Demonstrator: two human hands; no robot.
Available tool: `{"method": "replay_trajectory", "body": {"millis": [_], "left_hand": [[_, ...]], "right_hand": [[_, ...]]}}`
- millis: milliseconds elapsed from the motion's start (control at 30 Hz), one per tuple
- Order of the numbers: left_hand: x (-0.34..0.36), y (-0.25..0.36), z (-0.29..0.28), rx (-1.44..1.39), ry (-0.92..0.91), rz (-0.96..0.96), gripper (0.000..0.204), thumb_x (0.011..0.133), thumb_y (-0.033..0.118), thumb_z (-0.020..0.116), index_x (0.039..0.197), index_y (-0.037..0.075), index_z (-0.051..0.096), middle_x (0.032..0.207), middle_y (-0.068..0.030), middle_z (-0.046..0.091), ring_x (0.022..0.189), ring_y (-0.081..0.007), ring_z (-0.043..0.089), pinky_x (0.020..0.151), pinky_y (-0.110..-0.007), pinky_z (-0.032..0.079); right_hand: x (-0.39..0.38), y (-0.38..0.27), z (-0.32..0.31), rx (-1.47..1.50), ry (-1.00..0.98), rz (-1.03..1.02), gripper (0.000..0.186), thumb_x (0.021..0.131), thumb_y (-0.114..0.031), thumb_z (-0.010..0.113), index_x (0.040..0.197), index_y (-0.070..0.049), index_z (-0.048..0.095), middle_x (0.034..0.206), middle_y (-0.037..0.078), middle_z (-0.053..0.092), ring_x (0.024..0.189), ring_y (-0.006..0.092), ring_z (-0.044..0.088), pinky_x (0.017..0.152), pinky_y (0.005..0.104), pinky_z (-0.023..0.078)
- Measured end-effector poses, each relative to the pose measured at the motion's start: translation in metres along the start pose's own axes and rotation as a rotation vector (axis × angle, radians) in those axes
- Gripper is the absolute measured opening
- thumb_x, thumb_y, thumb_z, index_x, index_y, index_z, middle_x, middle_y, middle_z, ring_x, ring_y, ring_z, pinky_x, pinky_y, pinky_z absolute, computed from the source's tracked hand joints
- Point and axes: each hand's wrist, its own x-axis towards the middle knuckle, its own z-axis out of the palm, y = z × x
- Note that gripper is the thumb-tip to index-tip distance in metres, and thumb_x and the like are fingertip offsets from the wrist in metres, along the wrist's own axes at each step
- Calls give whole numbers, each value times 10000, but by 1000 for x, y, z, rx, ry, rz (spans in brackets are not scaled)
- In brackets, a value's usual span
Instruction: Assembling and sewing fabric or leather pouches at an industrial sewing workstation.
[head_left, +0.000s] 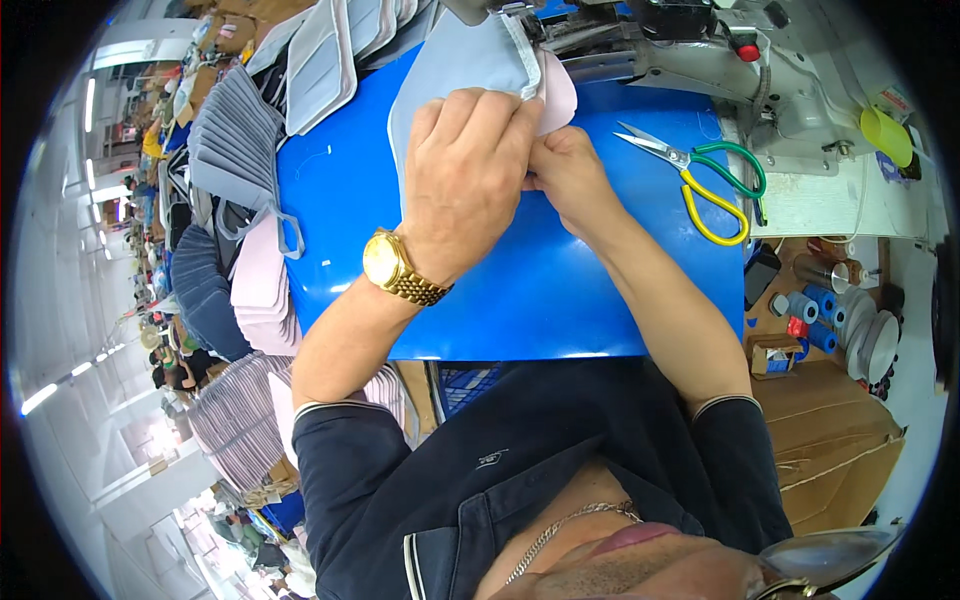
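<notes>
A grey-blue fabric panel point(440, 90) with a pale trimmed edge lies on the blue work surface point(560, 300), its far end under the sewing machine point(800, 90). My left hand point(470, 175), with a gold watch at the wrist, rests on the panel and its fingers are curled closed over the trimmed edge. Close beside it, my right hand point(575, 180) is closed in a pinch at the same edge. The fingertips are partly hidden there. A pink rounded piece point(558, 95) shows just beyond the right hand; whether it is joined to the panel, I cannot tell.
Scissors point(690, 165) with green and yellow handles lie half spread on the right. Stacks of grey panels point(235, 135), dark panels point(205, 290) and pink panels point(262, 280) stand at the left. Thread spools point(820, 305) and a cardboard box point(830, 430) are at the lower right.
</notes>
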Motion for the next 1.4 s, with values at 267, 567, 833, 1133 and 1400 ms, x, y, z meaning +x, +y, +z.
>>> {"method": "replay_trajectory", "body": {"millis": [267,567,833,1133,1400], "left_hand": [[-1,6,13,-220,65,-181,300,730,44,642,1023,93,685,909,-15,596,819,-216,548,687,-353,386],[21,-2,50,-227,308,-266,135,789,50,662,916,64,705,870,-48,600,805,-251,550,691,-373,419],[36,11,36,-227,241,-363,88,801,73,662,865,26,701,885,-106,605,826,-299,561,729,-413,468],[32,20,6,-392,105,-456,178,832,65,627,971,9,722,970,-129,684,812,-254,650,723,-320,511],[24,15,20,-491,172,-491,188,807,71,629,949,-16,717,1018,-162,661,863,-299,639,748,-363,518]], "right_hand": [[6,4,-2,50,-9,-35,336,1001,-203,496,861,50,667,861,118,688,786,186,676,715,323,584],[23,-11,-6,-50,20,-101,371,1004,-230,495,784,26,647,777,84,661,676,149,634,611,305,545],[21,-29,-22,-162,-54,-145,335,985,-247,513,862,26,663,768,84,666,707,157,659,622,310,564],[1,-77,-25,-443,-26,-128,290,925,-223,531,761,5,606,673,36,610,605,116,591,570,289,538],[1,-83,-20,-861,155,-372,285,853,-238,563,732,20,574,583,144,551,532,253,563,557,389,453]]}}
